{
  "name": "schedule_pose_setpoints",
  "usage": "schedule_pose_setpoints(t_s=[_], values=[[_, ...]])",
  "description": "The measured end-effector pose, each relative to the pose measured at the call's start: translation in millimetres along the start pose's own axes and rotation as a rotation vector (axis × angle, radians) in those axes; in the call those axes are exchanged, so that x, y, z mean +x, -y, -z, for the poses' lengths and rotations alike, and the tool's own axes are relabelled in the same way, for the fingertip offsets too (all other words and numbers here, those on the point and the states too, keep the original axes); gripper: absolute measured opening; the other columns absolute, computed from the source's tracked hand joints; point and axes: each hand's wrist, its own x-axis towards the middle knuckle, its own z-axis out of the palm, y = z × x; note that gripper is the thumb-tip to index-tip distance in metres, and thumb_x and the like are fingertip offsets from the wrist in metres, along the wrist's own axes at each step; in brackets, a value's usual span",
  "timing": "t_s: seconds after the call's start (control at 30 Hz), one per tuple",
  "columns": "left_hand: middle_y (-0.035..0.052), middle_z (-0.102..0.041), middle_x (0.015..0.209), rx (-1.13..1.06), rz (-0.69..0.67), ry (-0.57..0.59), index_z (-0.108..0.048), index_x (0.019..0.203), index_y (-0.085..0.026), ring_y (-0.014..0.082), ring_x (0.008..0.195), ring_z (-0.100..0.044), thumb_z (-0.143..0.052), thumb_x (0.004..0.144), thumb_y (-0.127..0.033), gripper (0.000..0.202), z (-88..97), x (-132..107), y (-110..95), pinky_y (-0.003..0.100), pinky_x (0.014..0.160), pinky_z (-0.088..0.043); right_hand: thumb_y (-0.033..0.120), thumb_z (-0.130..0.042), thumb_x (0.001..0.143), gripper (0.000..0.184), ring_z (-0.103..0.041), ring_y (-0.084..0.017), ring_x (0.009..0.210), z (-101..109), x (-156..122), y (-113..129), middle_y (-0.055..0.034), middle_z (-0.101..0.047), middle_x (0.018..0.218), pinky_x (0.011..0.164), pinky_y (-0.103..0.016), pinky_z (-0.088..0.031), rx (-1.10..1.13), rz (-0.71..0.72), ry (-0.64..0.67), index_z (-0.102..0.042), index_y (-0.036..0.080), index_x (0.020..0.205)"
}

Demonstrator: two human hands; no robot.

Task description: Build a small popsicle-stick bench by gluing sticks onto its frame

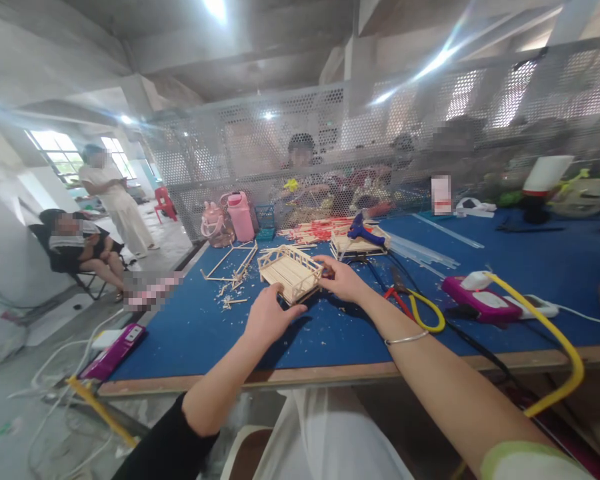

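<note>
A small model bed of pale wooden sticks (289, 272), with a slatted base and low railings, is held between my two hands over the blue table. My left hand (271, 313) grips its near left corner, the thumb stretched along the front edge. At the right side my right hand (341, 279) has its fingers closed on the railing end. Behind my right hand, a blue glue gun (365, 232) lies on another stick-built piece (347, 248). To the left rests an open stick frame (230, 260), with wood scraps (229, 300) scattered near it.
Red and plain sticks (315, 230) are piled at the back, by a pink bottle (241, 217). Clear glue sticks (420, 250), pliers (410, 297) with red and yellow handles and a purple power strip (475, 300) lie rightward. A perforated metal screen (260, 147) stands behind. Several people are nearby.
</note>
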Motion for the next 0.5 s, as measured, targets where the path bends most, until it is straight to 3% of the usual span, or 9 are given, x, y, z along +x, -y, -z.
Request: schedule_pose_setpoints(t_s=[0.1,0.17,0.23,0.3,0.37,0.5], values=[[0.0095,-0.069,0.094,-0.13,0.007,0.089,-0.061,0.104,-0.016,0.023,0.084,-0.064,-0.066,0.065,-0.024,0.04,-3.4,3,2,0.035,0.079,-0.048,0.024,-0.063,0.057,0.038,-0.055,-0.01,0.06,-2,-4,10,0.0019,-0.06,0.077,0.062,-0.026,-0.048,0.037,0.047,-0.057,-0.056,0.019,0.094],[0.0068,-0.071,0.09,-0.354,-0.028,0.153,-0.062,0.1,-0.017,0.02,0.08,-0.066,-0.06,0.066,-0.017,0.035,0.2,17,13,0.034,0.078,-0.05,0.03,-0.066,0.056,0.033,-0.055,-0.011,0.056,-2,-7,17,0.0018,-0.061,0.071,0.055,-0.024,-0.046,0.132,0.037,-0.051,-0.058,0.018,0.086],[0.0064,-0.071,0.09,-0.547,-0.054,0.175,-0.064,0.096,-0.017,0.0197,0.087,-0.066,-0.059,0.062,-0.012,0.035,7.8,36,28,0.034,0.082,-0.05,0.039,-0.065,0.059,0.028,-0.056,-0.012,0.052,1,-8,22,0.0002,-0.061,0.063,0.047,-0.023,-0.043,0.226,-0.02,-0.04,-0.059,0.017,0.076],[0.0061,-0.071,0.088,-0.552,0.068,0.046,-0.064,0.087,-0.018,0.0194,0.09,-0.066,-0.057,0.056,-0.005,0.034,17.4,51,42,0.033,0.085,-0.05,0.046,-0.059,0.064,0.029,-0.055,-0.012,0.048,4,-7,23,-0.0008,-0.06,0.058,0.043,-0.023,-0.04,0.26,-0.074,-0.093,-0.059,0.017,0.068],[0.0079,-0.07,0.09,-0.467,0.185,-0.101,-0.062,0.086,-0.017,0.0199,0.09,-0.066,-0.055,0.056,-0.002,0.035,26.0,57,50,0.035,0.087,-0.049,0.047,-0.055,0.067,0.03,-0.053,-0.013,0.047,9,-4,18,-0.0006,-0.058,0.056,0.045,-0.024,-0.04,0.214,-0.084,-0.24,-0.059,0.017,0.067],[0.0128,-0.067,0.097,-0.307,0.299,-0.296,-0.056,0.102,-0.014,0.0223,0.086,-0.065,-0.053,0.07,-0.015,0.032,25.4,36,38,0.041,0.084,-0.048,0.037,-0.051,0.07,0.026,-0.06,-0.019,0.072,14,6,-1,-0.0055,-0.065,0.079,0.063,-0.029,-0.048,0.055,-0.113,-0.543,-0.059,0.018,0.085]])
